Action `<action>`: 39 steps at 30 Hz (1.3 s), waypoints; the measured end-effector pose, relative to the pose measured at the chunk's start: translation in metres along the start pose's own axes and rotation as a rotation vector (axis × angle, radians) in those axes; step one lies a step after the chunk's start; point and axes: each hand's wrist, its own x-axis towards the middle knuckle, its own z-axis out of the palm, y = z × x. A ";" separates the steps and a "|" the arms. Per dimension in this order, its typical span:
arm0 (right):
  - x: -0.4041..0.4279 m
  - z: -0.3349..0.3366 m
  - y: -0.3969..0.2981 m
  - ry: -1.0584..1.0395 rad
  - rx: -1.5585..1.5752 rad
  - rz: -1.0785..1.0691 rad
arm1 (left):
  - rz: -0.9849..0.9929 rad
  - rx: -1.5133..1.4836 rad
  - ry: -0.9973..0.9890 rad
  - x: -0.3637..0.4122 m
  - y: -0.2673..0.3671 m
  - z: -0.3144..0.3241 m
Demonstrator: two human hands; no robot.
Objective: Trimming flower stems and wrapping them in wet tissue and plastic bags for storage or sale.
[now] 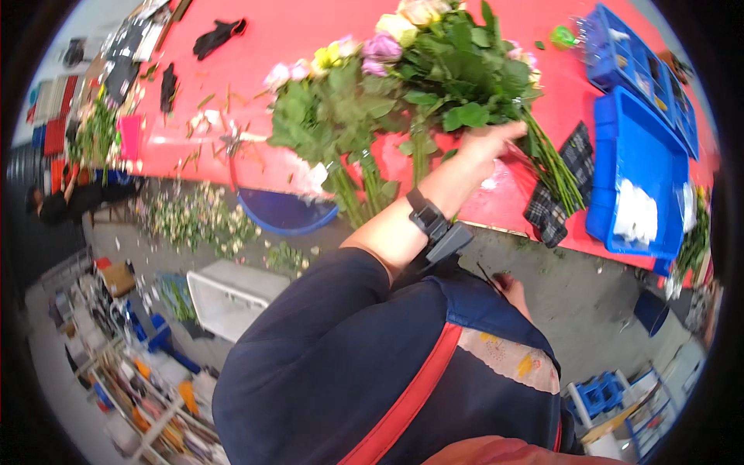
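Observation:
My left hand (497, 142), blurred, reaches across to a rose bunch (485, 75) and touches it near the top of its bare stems. Whether the fingers close around the stems cannot be told. A black device is strapped to that forearm. My right hand (512, 292) is low in front of my body, partly hidden by my clothing; a thin dark item (487, 275) shows at its fingers, too unclear to name. To the left lie more rose bunches (334, 110) with pink, yellow and purple heads, their stems over the table's near edge. A dark plaid cloth (546, 215) lies under the right bunch's stem ends.
On the red table (279, 29) are black gloves (218, 39), scissors (231, 142), plant scraps and blue plastic trays (639, 157). A blue tub (285, 212) sits below the near edge. A white bin (232, 296) and flower litter (192, 218) cover floor at left. Another person (58, 200) is far left.

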 end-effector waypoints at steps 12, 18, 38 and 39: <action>0.023 -0.034 -0.207 -0.285 -0.078 -0.372 | 0.554 1.183 1.061 -0.160 0.035 -0.181; 0.081 0.093 -0.260 -0.369 -0.154 -0.802 | 0.360 1.079 1.200 -0.142 0.031 -0.199; 0.029 0.119 -0.327 -0.262 0.207 -1.323 | 0.940 0.288 0.864 -0.228 0.036 -0.106; 0.028 0.103 -0.330 -0.286 0.214 -1.411 | 1.010 0.258 0.842 -0.227 0.032 -0.095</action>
